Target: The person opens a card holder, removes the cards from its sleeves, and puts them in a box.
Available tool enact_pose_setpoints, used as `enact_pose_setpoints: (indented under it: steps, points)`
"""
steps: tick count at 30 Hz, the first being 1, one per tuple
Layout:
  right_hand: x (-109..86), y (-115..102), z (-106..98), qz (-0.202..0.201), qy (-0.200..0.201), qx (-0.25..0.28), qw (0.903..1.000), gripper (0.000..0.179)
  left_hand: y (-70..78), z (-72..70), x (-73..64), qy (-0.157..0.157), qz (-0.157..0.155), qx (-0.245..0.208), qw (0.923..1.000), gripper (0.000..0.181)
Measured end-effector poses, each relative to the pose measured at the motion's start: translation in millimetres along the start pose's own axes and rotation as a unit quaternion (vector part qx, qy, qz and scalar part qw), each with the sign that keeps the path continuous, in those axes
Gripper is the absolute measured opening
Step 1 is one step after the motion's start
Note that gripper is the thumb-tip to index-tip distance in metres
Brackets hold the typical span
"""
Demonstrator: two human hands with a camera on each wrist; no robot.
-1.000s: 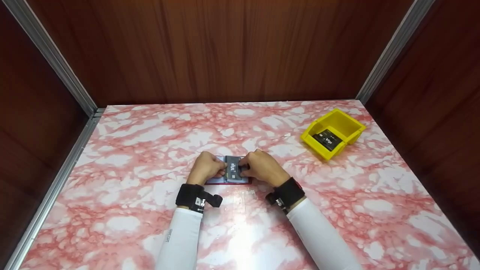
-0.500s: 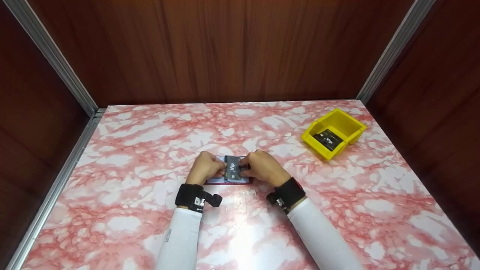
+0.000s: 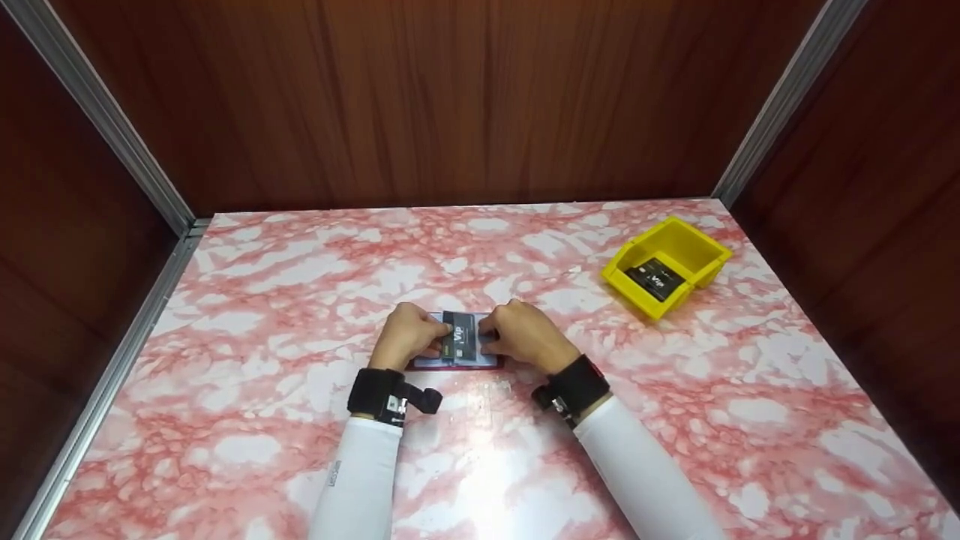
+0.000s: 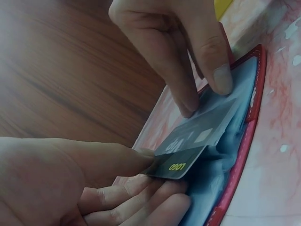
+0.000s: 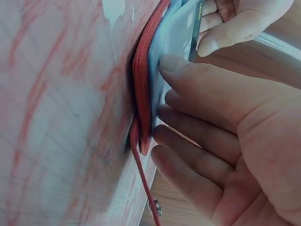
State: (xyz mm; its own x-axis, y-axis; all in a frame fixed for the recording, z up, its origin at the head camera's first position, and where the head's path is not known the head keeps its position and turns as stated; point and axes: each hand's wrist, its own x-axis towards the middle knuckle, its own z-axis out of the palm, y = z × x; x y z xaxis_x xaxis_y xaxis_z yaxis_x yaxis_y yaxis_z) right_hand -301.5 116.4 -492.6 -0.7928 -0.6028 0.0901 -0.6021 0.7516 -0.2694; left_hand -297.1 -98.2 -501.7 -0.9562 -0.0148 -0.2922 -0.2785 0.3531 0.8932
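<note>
A red-edged card holder (image 4: 255, 96) with clear plastic sleeves lies open on the table between the two hands. A black card (image 3: 460, 337) marked "Vip" and "LOGO" sits partly inside a clear sleeve, its LOGO end sticking out on the left. My left hand (image 3: 409, 330) pinches that end, thumb on top and fingers beneath. On the other side my right hand (image 3: 529, 334) holds the sleeve's right part, its thumb (image 5: 171, 63) on the clear plastic and its other fingers curled along the far edge.
A yellow bin (image 3: 691, 249) stands at the back right with black "Vip" cards (image 3: 655, 279) in it. A red strap with a metal snap (image 5: 156, 207) hangs off the holder. Wood-grain panels (image 3: 465, 105) enclose the marbled table (image 3: 300, 262) at the back and sides.
The card has slid slightly left in the head view, the left hand shifting with it. More of the sleeve shows between the card and the right hand, which stays in place.
</note>
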Motion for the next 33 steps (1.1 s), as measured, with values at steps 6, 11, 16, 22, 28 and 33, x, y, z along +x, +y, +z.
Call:
enact_pose_setpoints:
  steps: [6, 11, 16, 22, 28, 33]
  points:
    - [0.5, 0, 0, -0.04, 0.0, -0.017, 0.999, 0.009, -0.2, 3.6, 1.1, 0.002, 0.005, 0.006, 1.0, 0.011]
    - [0.4, -1, 1, -0.055, 0.004, -0.015, 0.9984, 0.008, -0.2, 2.4, 1.0, -0.003, 0.006, 0.002, 1.0, 0.012]
    - [1.1, -2, 3, -0.051, 0.0, -0.003, 0.9987, 0.01, -1.5, -2.0, 2.0, -0.011, -0.006, -0.011, 0.9999, 0.011]
    - [2.8, -3, 6, -0.059, -0.005, 0.004, 0.9983, 0.007, -2.3, -7.4, 2.3, -0.022, -0.024, -0.032, 0.999, 0.013]
    - [2.5, -2, 5, -0.057, -0.01, 0.011, 0.9983, 0.006, -1.4, -3.2, 1.8, -0.01, -0.007, 0.007, 0.9999, 0.016]
    - [2.1, -2, 5, -0.06, -0.008, 0.008, 0.9981, 0.007, -1.4, 1.5, 2.5, 0.012, 0.017, 0.064, 0.9977, 0.019]
